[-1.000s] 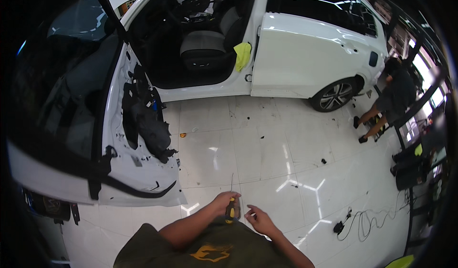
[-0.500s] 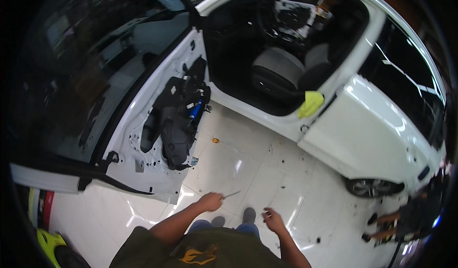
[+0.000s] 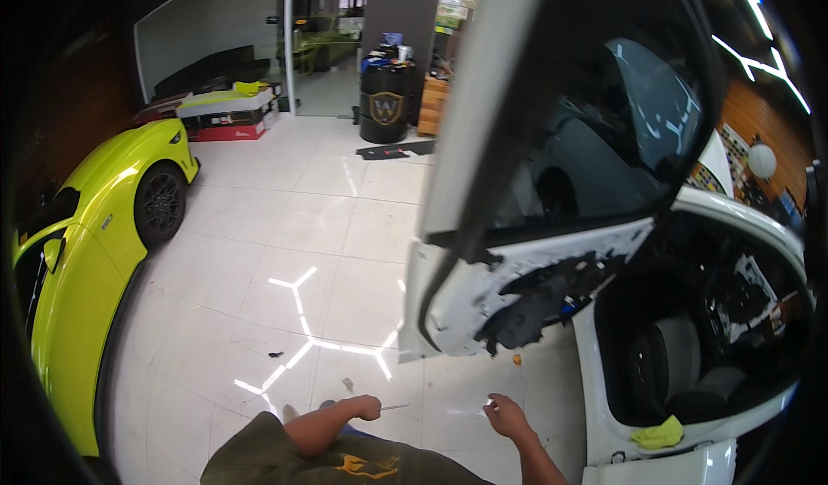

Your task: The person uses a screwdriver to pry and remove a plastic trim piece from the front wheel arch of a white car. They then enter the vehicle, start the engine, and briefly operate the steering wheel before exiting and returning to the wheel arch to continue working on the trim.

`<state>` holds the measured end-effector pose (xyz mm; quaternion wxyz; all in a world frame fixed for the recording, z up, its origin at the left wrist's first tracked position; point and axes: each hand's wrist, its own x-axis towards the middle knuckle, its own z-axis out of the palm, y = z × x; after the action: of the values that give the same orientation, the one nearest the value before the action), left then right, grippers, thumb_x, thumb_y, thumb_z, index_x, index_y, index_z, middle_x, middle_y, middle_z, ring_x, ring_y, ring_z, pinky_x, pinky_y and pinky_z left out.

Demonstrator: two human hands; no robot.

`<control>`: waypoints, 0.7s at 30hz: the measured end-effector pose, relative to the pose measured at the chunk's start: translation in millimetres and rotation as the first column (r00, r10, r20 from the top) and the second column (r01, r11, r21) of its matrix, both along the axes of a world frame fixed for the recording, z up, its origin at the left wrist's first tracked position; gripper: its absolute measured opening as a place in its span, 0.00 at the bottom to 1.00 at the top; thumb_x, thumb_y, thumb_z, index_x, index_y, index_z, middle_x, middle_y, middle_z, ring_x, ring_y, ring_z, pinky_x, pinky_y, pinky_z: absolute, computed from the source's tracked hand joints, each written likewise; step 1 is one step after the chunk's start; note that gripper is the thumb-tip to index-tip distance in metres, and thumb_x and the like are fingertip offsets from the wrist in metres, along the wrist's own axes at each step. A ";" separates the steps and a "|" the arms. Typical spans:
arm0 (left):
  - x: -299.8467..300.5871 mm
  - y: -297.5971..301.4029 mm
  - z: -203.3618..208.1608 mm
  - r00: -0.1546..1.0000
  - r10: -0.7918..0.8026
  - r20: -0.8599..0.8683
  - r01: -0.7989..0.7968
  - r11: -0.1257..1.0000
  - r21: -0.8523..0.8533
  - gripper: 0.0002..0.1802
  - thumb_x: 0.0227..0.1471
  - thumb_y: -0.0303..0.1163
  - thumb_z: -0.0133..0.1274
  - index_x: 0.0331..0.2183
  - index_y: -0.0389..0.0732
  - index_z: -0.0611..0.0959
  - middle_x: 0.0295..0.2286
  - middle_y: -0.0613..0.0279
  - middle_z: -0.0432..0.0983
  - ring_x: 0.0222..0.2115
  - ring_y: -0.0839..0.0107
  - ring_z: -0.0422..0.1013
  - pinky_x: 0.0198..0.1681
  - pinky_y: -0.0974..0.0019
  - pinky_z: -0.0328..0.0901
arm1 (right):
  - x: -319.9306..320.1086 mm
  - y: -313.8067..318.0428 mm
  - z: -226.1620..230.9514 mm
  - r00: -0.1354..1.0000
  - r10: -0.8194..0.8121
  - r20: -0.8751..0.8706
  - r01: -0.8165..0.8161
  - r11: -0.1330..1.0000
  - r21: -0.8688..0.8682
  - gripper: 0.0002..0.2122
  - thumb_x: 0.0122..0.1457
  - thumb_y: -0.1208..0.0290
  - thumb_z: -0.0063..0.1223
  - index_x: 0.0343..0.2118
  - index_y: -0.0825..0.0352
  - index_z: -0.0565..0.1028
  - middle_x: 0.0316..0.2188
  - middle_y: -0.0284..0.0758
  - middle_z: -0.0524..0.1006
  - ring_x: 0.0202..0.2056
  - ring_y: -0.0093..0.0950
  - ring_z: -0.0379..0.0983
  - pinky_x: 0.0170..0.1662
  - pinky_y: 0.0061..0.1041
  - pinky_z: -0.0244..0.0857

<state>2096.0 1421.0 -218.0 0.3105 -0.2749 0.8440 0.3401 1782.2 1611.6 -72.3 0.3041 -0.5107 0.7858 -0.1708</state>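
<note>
The left hand [image 3: 367,408] is gripping a screwdriver [image 3: 394,407], its fingers closing around the hidden handle; the thin shaft is lying nearly level, pointing rightward at the right hand [image 3: 505,416], which is hovering apart with bent fingers (whether it is pinching anything, I cannot tell). The open white car door [image 3: 457,291] is standing ahead and rightward, nearer the right hand. Compared with half a second ago, the door is sitting further right, the shaft is pointing flatter, and more of a yellow-green car [image 3: 90,252] is showing at left.

Grey tool shaft [image 3: 395,407], lime-green car [image 3: 90,286]
</note>
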 end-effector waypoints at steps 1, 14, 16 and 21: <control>26.0 -17.7 -8.8 0.998 0.061 0.017 -0.061 0.998 0.003 0.20 0.45 0.36 0.41 0.34 0.33 0.80 0.36 0.42 0.74 0.38 0.49 0.71 0.43 0.53 0.64 | 23.4 -31.6 -4.0 0.997 0.066 0.029 -0.066 0.998 0.008 0.19 0.54 0.64 0.50 0.46 0.70 0.69 0.34 0.43 0.75 0.39 0.40 0.71 0.43 0.34 0.65; 464.6 -118.1 -107.2 0.489 0.835 0.251 -0.854 0.517 -0.057 0.12 0.44 0.31 0.45 0.20 0.33 0.79 0.17 0.51 0.74 0.16 0.63 0.70 0.21 0.59 0.64 | 308.5 -316.4 -40.5 0.726 0.678 0.118 -0.688 0.713 0.135 0.21 0.57 0.60 0.43 0.50 0.67 0.66 0.43 0.50 0.71 0.45 0.46 0.68 0.49 0.39 0.61; 463.4 -118.9 -84.2 0.243 0.931 0.271 -0.959 0.273 -0.075 0.13 0.45 0.33 0.46 0.21 0.33 0.80 0.18 0.52 0.75 0.18 0.63 0.71 0.22 0.58 0.65 | 302.5 -345.0 -47.0 0.780 0.620 0.088 -0.625 0.762 0.171 0.21 0.57 0.60 0.43 0.50 0.68 0.66 0.43 0.50 0.71 0.44 0.46 0.68 0.48 0.39 0.62; 423.1 -188.3 -93.0 0.138 0.961 0.238 -0.988 0.116 0.103 0.14 0.45 0.33 0.46 0.21 0.33 0.79 0.18 0.52 0.75 0.18 0.63 0.71 0.22 0.58 0.65 | 273.0 -405.0 -128.8 0.764 0.635 0.114 -0.633 0.703 0.324 0.23 0.54 0.57 0.44 0.48 0.69 0.69 0.43 0.49 0.73 0.45 0.44 0.69 0.48 0.37 0.62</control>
<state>2519.2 1232.6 -310.9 0.0884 -0.7391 0.3914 0.5410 2055.1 1206.6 -201.0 0.4260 -0.6888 0.5803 0.0855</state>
